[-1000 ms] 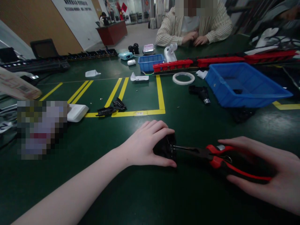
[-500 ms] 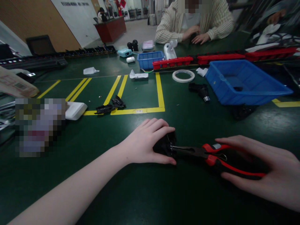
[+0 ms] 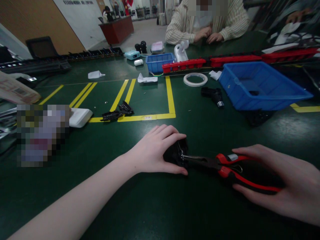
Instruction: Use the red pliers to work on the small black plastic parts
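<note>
Person's left hand [image 3: 160, 150] curled round a small black part [image 3: 173, 156], thumb near side, fingers far side, part low over the table in front of the person. Right hand [image 3: 287, 186] holds red-handled pliers [image 3: 222, 165], handles spread, long nose reaching the part; whether the tips grip it, cannot tell. Surface: dark green tabletop [image 3: 140, 210], dull sheen at right, yellow tape lines [image 3: 170, 96] marking out boxes. Black pieces [image 3: 126, 108] lie partly over the tape, left of center; white case [image 3: 80, 117] farther left, beside a blurred-out item. Right side: large blue bin [image 3: 240, 95], black fitting [image 3: 213, 96] just beside it, white tape roll [image 3: 195, 84] near that. Farther back: small blue bin [image 3: 157, 65], red strips [image 3: 185, 66] in a row, white bottle [image 3: 180, 54], light-blue device [image 3: 132, 55]. Room: co-worker in striped shirt [image 3: 175, 30] seated across, hands together on the table; red counter [image 3: 117, 29] on gray floor, white wall [image 3: 80, 23], brown panel [image 3: 45, 23] upper left.
</note>
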`<state>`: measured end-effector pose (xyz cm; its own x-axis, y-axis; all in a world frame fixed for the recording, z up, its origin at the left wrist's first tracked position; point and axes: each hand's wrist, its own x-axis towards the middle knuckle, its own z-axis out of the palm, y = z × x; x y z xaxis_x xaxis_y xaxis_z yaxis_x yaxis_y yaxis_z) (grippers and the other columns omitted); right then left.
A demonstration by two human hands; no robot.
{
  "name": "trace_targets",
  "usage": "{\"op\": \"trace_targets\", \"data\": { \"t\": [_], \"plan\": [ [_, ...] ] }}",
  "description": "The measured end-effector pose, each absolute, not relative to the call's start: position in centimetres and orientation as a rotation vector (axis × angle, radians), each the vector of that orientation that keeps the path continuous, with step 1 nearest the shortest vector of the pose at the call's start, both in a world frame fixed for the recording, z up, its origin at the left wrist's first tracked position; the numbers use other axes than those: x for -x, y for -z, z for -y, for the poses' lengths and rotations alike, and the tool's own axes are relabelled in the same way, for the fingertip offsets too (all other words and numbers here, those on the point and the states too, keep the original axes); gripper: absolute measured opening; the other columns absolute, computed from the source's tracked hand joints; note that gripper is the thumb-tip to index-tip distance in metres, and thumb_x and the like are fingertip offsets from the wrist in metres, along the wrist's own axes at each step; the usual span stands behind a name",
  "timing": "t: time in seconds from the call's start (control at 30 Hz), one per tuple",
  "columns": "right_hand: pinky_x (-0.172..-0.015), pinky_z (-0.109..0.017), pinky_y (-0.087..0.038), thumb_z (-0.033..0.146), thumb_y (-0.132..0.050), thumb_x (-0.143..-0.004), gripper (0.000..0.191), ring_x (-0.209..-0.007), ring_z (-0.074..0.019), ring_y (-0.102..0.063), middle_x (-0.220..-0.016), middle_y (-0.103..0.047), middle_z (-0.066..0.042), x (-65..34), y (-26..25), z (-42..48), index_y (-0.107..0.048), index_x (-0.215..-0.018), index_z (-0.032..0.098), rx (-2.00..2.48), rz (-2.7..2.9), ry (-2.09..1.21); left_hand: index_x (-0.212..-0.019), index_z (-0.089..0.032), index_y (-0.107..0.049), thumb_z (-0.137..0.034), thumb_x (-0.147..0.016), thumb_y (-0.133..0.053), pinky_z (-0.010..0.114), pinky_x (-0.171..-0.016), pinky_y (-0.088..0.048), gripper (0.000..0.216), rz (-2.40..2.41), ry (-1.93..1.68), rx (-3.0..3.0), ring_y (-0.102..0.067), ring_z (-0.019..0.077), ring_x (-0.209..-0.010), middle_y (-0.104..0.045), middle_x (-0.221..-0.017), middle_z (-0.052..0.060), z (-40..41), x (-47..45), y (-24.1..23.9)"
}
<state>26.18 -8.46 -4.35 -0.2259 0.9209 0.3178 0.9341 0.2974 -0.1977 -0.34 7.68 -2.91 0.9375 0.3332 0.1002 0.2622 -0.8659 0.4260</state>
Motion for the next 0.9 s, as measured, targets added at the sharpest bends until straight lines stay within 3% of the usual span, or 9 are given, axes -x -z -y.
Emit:
{"op": "trace_targets", "data": {
  "t": [0.2,0.5,0.73,0.9],
  "plan": [
    [-0.056,-0.033,-0.054,0.05,-0.063,-0.07,0.055,-0.07,-0.0226,-0.067,-0.09,-0.068,-0.006,-26.4,4.3,8.3,-0.047,-0.115,0.024,1.591,2.287,0.138,-0.136,-0.015,-0.042,-0.062,-0.074,-0.063,0.037,-0.09,-0.041,0.08,-0.443,-0.182,-2.705,-0.047,0.0248,-0.107,-0.051,-0.121,0.01,-7.4,0.2,2.7],
    [-0.061,-0.035,-0.055,0.055,-0.053,-0.079,0.044,-0.071,-0.0203,-0.066,-0.093,-0.068,-0.004,-25.1,4.6,8.8,-0.051,-0.111,0.024,1.764,2.016,-0.236,-0.131,-0.018,-0.046,-0.056,-0.073,-0.066,0.039,-0.09,-0.04,0.072,-0.489,-0.197,-2.656,-0.046,0.0259,-0.107,-0.05,-0.121,0.009,-7.1,-0.1,2.7],
    [-0.061,-0.036,-0.05,0.046,-0.06,-0.076,0.047,-0.071,-0.0214,-0.064,-0.091,-0.066,-0.005,-25.2,4.1,8.8,-0.052,-0.118,0.026,1.629,2.105,0.069,-0.123,-0.017,-0.052,-0.059,-0.074,-0.065,0.037,-0.086,-0.042,0.066,-0.501,-0.222,-2.59,-0.047,0.0239,-0.102,-0.053,-0.115,0.008,-7.2,0.0,2.6],
    [-0.061,-0.035,-0.049,0.049,-0.059,-0.077,0.045,-0.07,-0.0202,-0.063,-0.091,-0.065,-0.004,-25.3,4.0,8.7,-0.051,-0.115,0.025,1.618,2.133,0.043,-0.123,-0.017,-0.052,-0.062,-0.071,-0.066,0.037,-0.087,-0.042,0.07,-0.496,-0.235,-2.627,-0.047,0.0246,-0.103,-0.053,-0.115,0.008,-7.1,-0.1,2.7]
  ]
}}
